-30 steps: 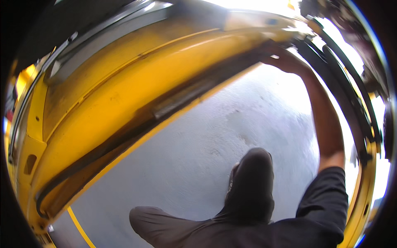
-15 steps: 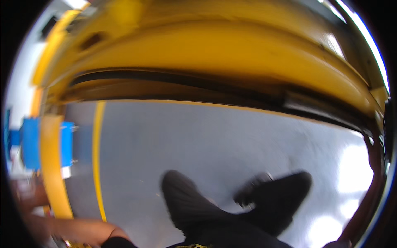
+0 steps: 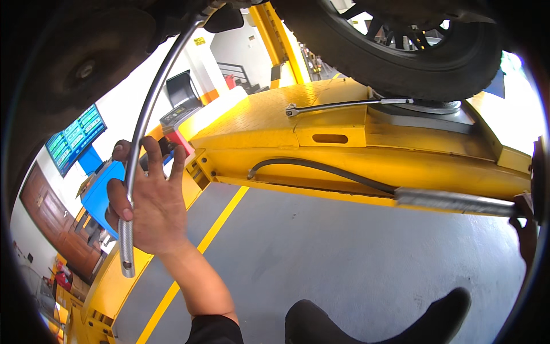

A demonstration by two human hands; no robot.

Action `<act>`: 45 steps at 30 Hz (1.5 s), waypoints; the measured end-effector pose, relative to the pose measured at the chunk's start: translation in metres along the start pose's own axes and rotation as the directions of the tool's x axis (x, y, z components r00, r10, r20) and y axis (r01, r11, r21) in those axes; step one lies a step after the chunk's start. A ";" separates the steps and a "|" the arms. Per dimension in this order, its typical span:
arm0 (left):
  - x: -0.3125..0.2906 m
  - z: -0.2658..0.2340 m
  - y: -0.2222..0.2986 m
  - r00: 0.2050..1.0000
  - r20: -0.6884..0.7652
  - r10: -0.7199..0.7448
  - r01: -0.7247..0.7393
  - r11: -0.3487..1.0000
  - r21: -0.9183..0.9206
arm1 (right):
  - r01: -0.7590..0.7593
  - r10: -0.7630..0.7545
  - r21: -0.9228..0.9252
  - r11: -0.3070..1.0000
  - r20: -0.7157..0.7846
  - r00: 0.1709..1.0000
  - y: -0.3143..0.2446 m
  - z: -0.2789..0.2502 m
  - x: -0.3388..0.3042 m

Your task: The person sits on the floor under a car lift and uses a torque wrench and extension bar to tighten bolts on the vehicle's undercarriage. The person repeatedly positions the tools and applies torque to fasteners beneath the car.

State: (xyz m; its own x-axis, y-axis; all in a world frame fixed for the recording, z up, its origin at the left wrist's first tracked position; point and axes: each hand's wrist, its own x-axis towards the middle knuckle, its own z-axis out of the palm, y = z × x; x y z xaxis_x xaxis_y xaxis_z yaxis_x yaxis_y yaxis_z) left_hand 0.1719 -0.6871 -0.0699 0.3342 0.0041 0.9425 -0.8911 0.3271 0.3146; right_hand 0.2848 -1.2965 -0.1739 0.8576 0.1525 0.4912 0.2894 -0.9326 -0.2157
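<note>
My left hand (image 3: 157,209) is raised at left, palm facing me and fingers spread. Across its thumb and index finger lies a long steel bar handle (image 3: 150,109) with a knurled grip; the hand touches the bar without closing round it. The bar's upper end reaches dark parts under a raised vehicle, where its head is hard to make out. At the right rim my right hand (image 3: 524,226) is dark and partly cut off, by the end of a grey metal sleeve (image 3: 455,200) along the yellow lift; its grip is unclear.
A ratchet wrench (image 3: 344,106) lies on the yellow lift platform (image 3: 258,117), beside a turntable under the tyre (image 3: 395,63). A black hose (image 3: 321,166) runs along the lift's side. A blue cabinet (image 3: 106,195) and screen (image 3: 75,137) stand left, beyond the grey floor (image 3: 321,246).
My view has swung up from the floor and lift side to the vehicle's underside. My left hand has come up from the lower left to the steel bar.
</note>
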 end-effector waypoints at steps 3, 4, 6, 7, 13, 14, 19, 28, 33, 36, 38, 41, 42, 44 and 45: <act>-0.003 0.006 0.012 1.000 0.017 -0.018 0.016 0.995 0.100 | 0.155 -0.159 0.250 0.956 -0.003 0.987 -0.063 0.036 0.010; -0.005 0.007 0.015 0.998 -0.063 -0.031 0.038 0.991 0.124 | 0.179 -0.187 0.315 0.932 -0.005 0.982 -0.084 0.048 0.010; -0.009 0.008 0.027 0.972 -0.229 -0.044 0.088 0.979 0.185 | 0.231 -0.245 0.441 0.867 -0.026 0.969 -0.128 0.080 0.010; -0.012 0.003 0.036 0.979 -0.191 -0.075 0.119 0.966 0.228 | 0.226 -0.254 0.412 0.883 0.012 0.967 -0.151 0.091 0.012; -0.078 -0.010 0.052 0.893 -0.430 -0.134 0.335 0.836 0.434 | 0.188 -0.505 0.719 0.669 0.254 0.825 -0.246 0.198 -0.015; -0.118 -0.031 0.057 0.891 -0.399 -0.219 0.397 0.803 0.445 | 0.206 -0.536 0.719 0.664 0.266 0.801 -0.267 0.212 -0.027; -0.301 -0.009 0.036 0.671 -0.454 -0.586 0.706 0.693 0.149 | 0.041 -0.646 0.806 0.590 0.442 0.622 -0.386 0.241 -0.091; -0.344 0.052 0.070 0.557 -0.805 -0.204 0.685 0.661 0.307 | 0.276 -0.955 0.915 0.295 0.284 0.081 -0.457 0.218 -0.129; -0.285 0.098 0.123 0.590 -0.792 -0.160 0.745 0.485 0.457 | 0.204 -0.916 0.979 -0.023 0.060 -0.395 -0.466 0.166 -0.072; -0.290 0.129 0.172 0.488 -0.870 -0.067 0.804 0.422 0.418 | 0.030 -0.999 1.000 0.004 0.005 -0.046 -0.458 0.104 0.009; -0.287 0.148 0.208 0.450 -0.893 -0.014 0.845 0.330 0.420 | -0.090 -0.951 0.975 -0.203 -0.175 0.254 -0.466 0.090 0.047; -0.274 0.182 0.257 0.385 -0.923 -0.033 0.919 0.104 0.379 | -0.483 -0.885 0.782 -0.394 -0.183 0.427 -0.487 0.060 0.090; -0.266 0.190 0.270 0.353 -0.933 -0.066 0.935 0.054 0.350 | -0.575 -0.881 0.683 -0.451 -0.238 0.409 -0.490 0.053 0.104; -0.244 0.206 0.284 0.308 -0.944 -0.118 0.947 -0.059 0.316 | -0.623 -0.858 0.594 -0.509 -0.288 0.426 -0.494 0.031 0.120; -0.232 0.217 0.287 0.295 -0.948 -0.119 0.943 -0.121 0.309 | -0.586 -0.835 0.613 -0.529 -0.254 0.488 -0.496 0.012 0.106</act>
State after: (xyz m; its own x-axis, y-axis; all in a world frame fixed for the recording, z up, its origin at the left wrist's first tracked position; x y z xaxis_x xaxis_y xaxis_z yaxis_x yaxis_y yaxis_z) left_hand -0.2281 -0.7990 -0.1742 0.4959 0.8581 0.1334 0.3281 -0.3274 0.8861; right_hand 0.2378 -0.8140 -0.0248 0.0692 0.7701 0.6342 -0.3954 0.6048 -0.6913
